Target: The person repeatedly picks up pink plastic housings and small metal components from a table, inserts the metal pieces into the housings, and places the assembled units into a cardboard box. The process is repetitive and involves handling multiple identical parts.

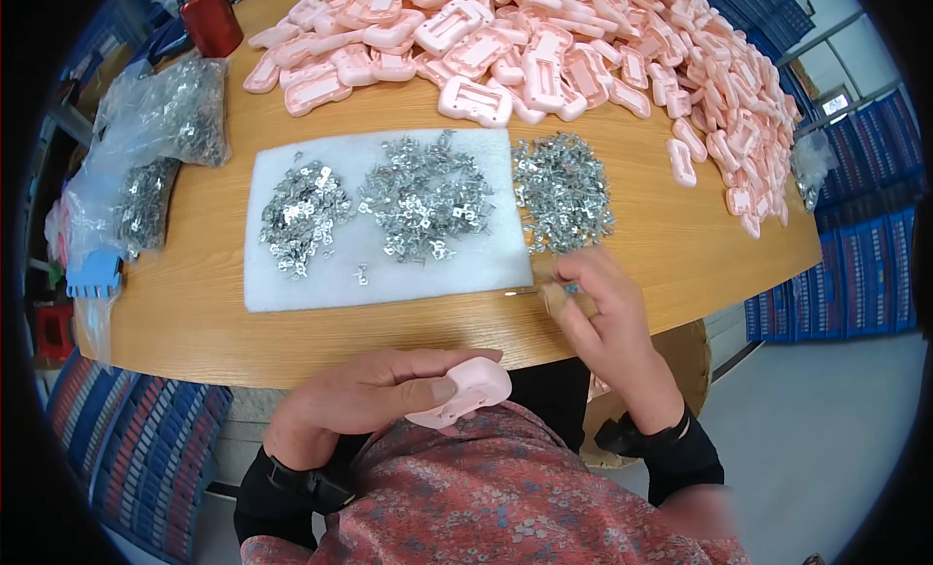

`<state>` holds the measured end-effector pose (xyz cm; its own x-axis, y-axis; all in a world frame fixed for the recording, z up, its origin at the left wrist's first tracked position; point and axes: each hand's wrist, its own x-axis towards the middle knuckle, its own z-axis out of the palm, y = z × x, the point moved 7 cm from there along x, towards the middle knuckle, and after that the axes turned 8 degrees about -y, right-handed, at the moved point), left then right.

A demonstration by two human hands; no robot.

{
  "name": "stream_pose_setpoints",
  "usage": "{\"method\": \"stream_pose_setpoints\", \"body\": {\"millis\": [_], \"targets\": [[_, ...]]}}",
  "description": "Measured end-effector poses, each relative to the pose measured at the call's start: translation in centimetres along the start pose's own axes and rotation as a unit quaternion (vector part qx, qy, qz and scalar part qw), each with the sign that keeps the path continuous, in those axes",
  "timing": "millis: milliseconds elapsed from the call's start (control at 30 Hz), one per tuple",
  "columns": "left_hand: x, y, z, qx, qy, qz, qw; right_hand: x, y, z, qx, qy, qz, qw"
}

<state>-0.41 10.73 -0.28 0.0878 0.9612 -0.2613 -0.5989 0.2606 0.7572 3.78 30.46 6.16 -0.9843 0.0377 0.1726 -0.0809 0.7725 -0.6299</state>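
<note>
My left hand (364, 395) is closed around a pale pink plastic shell (476, 388), held just off the table's near edge, with the thumb lying across it. My right hand (604, 308) is pinched on a thin, pale-tipped metal tool (518, 293), whose exact kind I cannot make out. Tape wraps some of its fingertips. Just beyond those fingers lies a heap of small metal contact clips (564, 191) on the bare wood. Two more heaps of clips (425, 201) rest on a white foam sheet (379, 291), and a loose clip (362, 274) sits near its front edge.
A large pile of pink shells (583, 40) covers the far and right side of the wooden table (194, 312). Clear bags of metal parts (190, 113) and a red metal container (209, 21) stand at left. Below the right edge is a cardboard container (685, 371).
</note>
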Motion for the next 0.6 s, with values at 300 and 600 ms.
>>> {"method": "stream_pose_setpoints", "body": {"millis": [300,600], "targets": [[-0.5,0.3,-0.8,-0.193,-0.017,0.064,0.979,6.3,-2.0,5.1,-0.166,-0.039,-0.068,0.983],[-2.0,2.7,-3.6,-0.154,0.171,0.214,0.949,6.4,-1.4,3.7,-0.026,-0.050,-0.054,0.997]]}}
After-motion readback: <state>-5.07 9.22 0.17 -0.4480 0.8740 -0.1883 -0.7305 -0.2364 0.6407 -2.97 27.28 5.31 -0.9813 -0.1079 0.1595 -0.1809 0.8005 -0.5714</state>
